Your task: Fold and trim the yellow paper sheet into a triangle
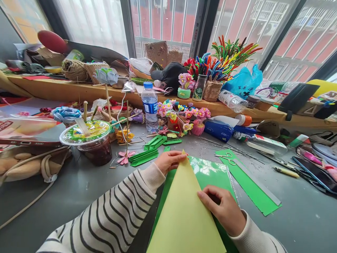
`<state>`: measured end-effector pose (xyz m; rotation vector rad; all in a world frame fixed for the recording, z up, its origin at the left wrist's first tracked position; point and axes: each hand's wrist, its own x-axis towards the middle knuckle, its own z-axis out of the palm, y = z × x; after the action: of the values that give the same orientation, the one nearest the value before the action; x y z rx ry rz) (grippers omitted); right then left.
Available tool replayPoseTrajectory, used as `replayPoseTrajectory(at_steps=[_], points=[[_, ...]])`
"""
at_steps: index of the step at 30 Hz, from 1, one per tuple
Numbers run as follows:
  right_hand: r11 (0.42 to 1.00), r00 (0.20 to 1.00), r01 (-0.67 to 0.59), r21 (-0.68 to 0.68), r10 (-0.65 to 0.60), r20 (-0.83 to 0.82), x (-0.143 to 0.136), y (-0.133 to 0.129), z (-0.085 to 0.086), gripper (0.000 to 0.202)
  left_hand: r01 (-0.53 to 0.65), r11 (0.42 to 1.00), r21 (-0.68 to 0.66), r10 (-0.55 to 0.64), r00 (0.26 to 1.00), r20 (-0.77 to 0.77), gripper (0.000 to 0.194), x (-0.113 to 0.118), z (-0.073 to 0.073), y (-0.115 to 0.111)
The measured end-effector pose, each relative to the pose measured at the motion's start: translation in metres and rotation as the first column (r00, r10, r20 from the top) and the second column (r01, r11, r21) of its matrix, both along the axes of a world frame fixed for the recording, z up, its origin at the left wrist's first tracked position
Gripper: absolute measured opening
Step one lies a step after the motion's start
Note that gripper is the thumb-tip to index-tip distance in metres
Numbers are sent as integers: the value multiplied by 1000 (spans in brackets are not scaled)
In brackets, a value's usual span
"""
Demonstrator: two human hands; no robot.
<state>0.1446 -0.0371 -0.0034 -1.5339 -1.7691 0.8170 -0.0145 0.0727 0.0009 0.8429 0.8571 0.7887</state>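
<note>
A yellow paper sheet (184,211), narrowing to a point at its far end, lies over a green sheet in a clear sleeve (210,175). My left hand (171,161) pinches the yellow paper near its tip, fingers closed. At the paper's right edge, my right hand (223,207) has thumb and curled forefinger together on the edge. Folded green paper strips (144,157) lie beyond my left hand. To the right is a green strip (252,186) with a metal ruler (258,181) along it and small scissors (228,157) at its far end.
A lidded cup of dark drink (97,151) stands at the left, beside a brown bag (31,165). A water bottle (150,109) and crafted flowers (184,116) are behind the paper. At the right lie a phone (316,172) and a yellow-handled cutter (286,172).
</note>
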Motion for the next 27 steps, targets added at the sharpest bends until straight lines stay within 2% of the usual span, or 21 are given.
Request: replayPoseTrajectory(at_steps=[8, 15, 20, 23, 27], points=[[1000, 1000, -23, -17, 23, -5, 0, 2, -1, 32, -18, 1000, 15, 17, 999, 28, 23, 1, 1, -1], [1000, 1000, -20, -20, 20, -20, -1, 2, -1, 32, -84, 995, 62, 82, 996, 38, 19, 0, 0, 0], [997, 999, -46, -57, 45, -28, 1, 2, 0, 31, -67, 995, 69, 67, 998, 13, 23, 1, -1, 2], [997, 999, -40, -64, 39, -28, 3, 2, 0, 31, -8, 998, 60, 10, 1000, -24, 25, 2, -1, 1], [998, 998, 5, -68, -8, -55, 7, 4, -1, 31, 196, 981, 4, -195, 975, -104, 29, 3, 0, -4]])
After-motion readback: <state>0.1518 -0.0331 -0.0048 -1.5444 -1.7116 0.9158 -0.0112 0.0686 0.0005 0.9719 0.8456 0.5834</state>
